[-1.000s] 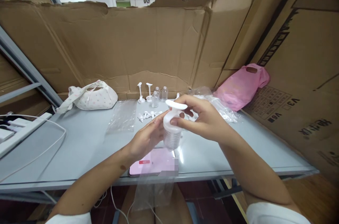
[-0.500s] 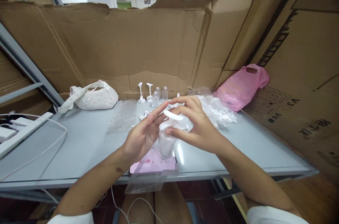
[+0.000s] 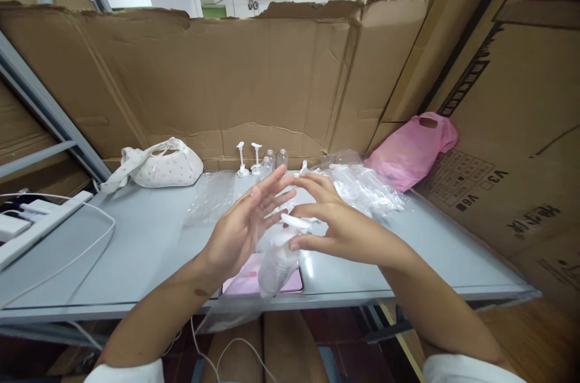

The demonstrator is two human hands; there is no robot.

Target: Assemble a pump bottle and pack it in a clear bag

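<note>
Near the table's front edge, a clear ribbed bottle point(image 3: 276, 271) with a white pump head point(image 3: 295, 223) tilts over a pink phone-like slab point(image 3: 242, 282). My right hand point(image 3: 333, 220) has its thumb and index finger at the pump head, pinching it. On the bottle's left, my left hand point(image 3: 242, 226) is spread with its palm toward the bottle; its fingers are apart and hold nothing. A clear plastic bag point(image 3: 231, 307) lies around the bottle's lower part and hangs over the table edge.
Two white pumps point(image 3: 241, 159) and clear bottles point(image 3: 281, 157) stand at the back. Bagged white parts point(image 3: 367, 186) and a pink bag point(image 3: 412, 153) lie at right. A white patterned pouch point(image 3: 167, 164), a clear bag point(image 3: 211, 196) and a power strip point(image 3: 45, 229) are at left.
The bottle has moved down and toward the table's front edge, tilting more. My left hand's fingers have spread, and my right hand has lowered slightly with the pump head.
</note>
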